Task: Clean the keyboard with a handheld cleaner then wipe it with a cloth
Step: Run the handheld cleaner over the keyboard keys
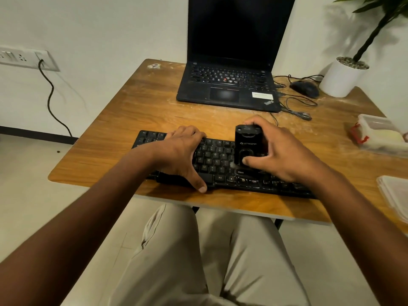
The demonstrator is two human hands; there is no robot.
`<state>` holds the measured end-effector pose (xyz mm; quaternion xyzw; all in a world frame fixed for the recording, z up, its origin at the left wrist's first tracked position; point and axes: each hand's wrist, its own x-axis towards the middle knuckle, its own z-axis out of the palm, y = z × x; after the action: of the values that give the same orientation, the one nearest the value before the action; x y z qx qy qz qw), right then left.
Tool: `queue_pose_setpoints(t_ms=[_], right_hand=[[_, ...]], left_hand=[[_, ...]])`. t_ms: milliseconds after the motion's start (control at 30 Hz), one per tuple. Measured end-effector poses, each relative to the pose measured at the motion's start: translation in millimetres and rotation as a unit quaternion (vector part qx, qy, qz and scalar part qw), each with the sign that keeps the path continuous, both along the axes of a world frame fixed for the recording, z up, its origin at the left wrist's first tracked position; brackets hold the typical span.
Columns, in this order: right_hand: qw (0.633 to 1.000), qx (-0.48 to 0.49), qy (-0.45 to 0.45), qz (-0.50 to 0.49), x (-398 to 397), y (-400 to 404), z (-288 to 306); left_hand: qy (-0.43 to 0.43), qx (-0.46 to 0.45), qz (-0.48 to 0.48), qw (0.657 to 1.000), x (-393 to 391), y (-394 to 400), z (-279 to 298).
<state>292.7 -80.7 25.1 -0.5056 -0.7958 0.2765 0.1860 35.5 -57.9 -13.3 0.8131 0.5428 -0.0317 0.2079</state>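
A black keyboard (217, 161) lies across the near part of the wooden table (136, 111). My left hand (178, 151) spans its left half, fingers curled over the far edge and thumb hooked over the near edge. A black handheld cleaner (247, 143) stands on the keys right of centre. My right hand (278, 151) grips the cleaner from the right, fingers over its top and thumb on its front. Pale dust lies on the keys beside the cleaner. No cloth is in view.
An open black laptop (229, 62) sits behind the keyboard. A mouse (305, 88) with tangled cables and a white plant pot (342, 79) stand at the back right. Plastic containers (379, 135) lie at the right edge. My knees are under the near edge.
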Motion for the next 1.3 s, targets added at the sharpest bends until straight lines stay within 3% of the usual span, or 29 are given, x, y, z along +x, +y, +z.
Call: queue_pose_setpoints(t_ms=[133, 300, 367, 667, 900, 1167, 1300], right_hand=[[0.999, 0.015, -0.046, 0.001, 11, 2, 14], [0.995, 0.022, 0.092, -0.009, -27, 4, 4], [0.994, 0.013, 0.107, 0.009, -40, 6, -6], [0.999, -0.007, -0.053, -0.002, 7, 6, 13], [0.996, 0.009, 0.085, -0.003, -37, 0, -7], [0.999, 0.005, -0.045, -0.020, 16, 4, 9], [0.999, 0.023, 0.009, -0.042, 13, 5, 12]], left_hand=[[0.000, 0.001, 0.000, 1.000, 0, -1, -1], [0.007, 0.003, 0.001, 1.000, 2, -2, 2], [0.010, 0.004, 0.003, 1.000, 3, -2, 2], [0.003, 0.003, 0.002, 1.000, 2, -3, 2], [0.006, 0.001, 0.007, 1.000, 2, -3, 2], [0.003, -0.003, 0.006, 1.000, 2, -4, 3], [0.004, -0.006, 0.005, 1.000, 2, -4, 3]])
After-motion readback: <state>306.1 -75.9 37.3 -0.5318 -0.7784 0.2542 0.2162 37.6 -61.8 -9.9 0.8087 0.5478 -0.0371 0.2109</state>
